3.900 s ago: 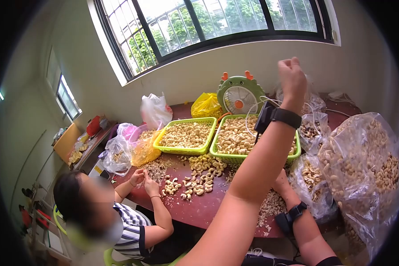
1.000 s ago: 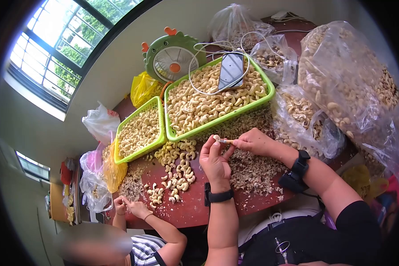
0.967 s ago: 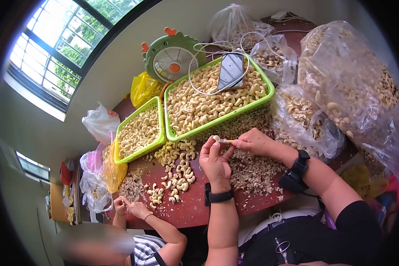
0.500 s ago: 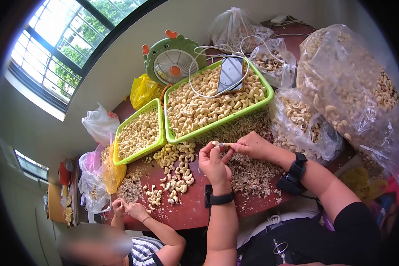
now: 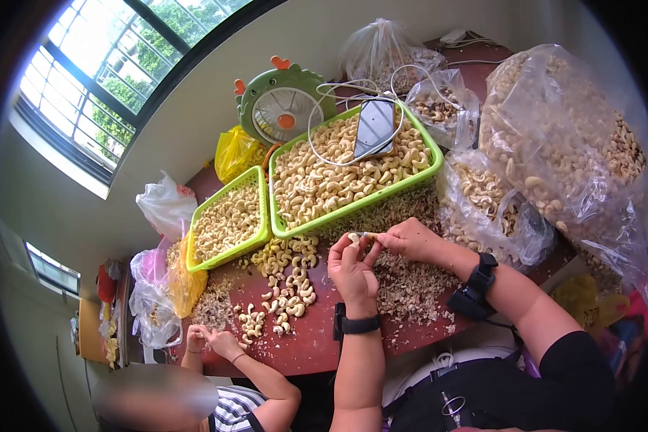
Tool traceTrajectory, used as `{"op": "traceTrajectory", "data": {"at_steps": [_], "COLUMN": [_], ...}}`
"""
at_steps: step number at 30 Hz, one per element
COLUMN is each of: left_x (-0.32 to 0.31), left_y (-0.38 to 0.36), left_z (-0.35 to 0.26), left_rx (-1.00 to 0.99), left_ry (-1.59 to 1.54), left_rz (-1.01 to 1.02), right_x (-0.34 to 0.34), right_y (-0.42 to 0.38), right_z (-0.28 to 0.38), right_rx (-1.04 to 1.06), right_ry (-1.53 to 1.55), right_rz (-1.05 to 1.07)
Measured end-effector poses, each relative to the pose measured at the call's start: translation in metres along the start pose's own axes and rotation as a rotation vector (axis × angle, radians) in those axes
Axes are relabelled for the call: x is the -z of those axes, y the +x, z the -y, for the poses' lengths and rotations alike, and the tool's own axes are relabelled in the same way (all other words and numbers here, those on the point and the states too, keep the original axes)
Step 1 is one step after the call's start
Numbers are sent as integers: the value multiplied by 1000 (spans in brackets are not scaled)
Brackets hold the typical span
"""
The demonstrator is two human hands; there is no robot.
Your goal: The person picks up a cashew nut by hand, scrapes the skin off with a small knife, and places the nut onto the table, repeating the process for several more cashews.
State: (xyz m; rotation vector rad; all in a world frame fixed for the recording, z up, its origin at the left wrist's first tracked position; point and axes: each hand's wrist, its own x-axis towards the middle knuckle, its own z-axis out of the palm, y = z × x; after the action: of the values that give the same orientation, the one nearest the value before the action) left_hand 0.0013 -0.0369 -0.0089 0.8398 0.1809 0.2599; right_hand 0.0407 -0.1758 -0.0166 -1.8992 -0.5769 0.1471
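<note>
Between the thumb and fingers of my left hand (image 5: pixel 355 277) is a pale cashew nut (image 5: pixel 353 237). My right hand (image 5: pixel 412 240) is closed on a small knife (image 5: pixel 369 235) with a tan handle, its tip against or right beside the nut; the blade is too small to see clearly. Below both hands lies a heap of brown skin scraps (image 5: pixel 410 284). Peeled cashews (image 5: pixel 291 295) are scattered on the red table (image 5: pixel 313 353) to the left. Just beyond my hands stands a large green basket (image 5: pixel 360 207) full of cashews.
A smaller green basket (image 5: pixel 227 257) of cashews adjoins the large one, where a phone (image 5: pixel 374 128) lies. Behind is a green fan (image 5: pixel 279 108). Clear bags of nuts (image 5: pixel 561 137) crowd the right. At lower left, another person's hands (image 5: pixel 212 340) are at the table.
The whole view has shifted slightly. Both my hands stay together at the cashew, with only small finger movement. The other person's hands remain close together.
</note>
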Motion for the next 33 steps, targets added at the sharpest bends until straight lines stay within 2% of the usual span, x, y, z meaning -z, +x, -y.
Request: {"op": "traceTrajectory", "data": {"at_steps": [11,17,21,26,33], "left_x": [4,3,4,6,11], "left_y": [4,2,4,5,7], "left_z": [1,1,-2,-3,2], "left_rx": [-14,34,108,209,202], "left_ry": [134,28,4,-112,-112], "left_rz": [-52,0,-46,99,113], "right_x": [0,-1,0,2,3], "right_y": [0,0,0,0,0], "right_z": [-3,1,4,0,1], "right_rx": [-23,-38,-36,-65,-78], "right_ry": [-64,-6,-6,65,82], "right_rz": [41,9,21,19,40]}}
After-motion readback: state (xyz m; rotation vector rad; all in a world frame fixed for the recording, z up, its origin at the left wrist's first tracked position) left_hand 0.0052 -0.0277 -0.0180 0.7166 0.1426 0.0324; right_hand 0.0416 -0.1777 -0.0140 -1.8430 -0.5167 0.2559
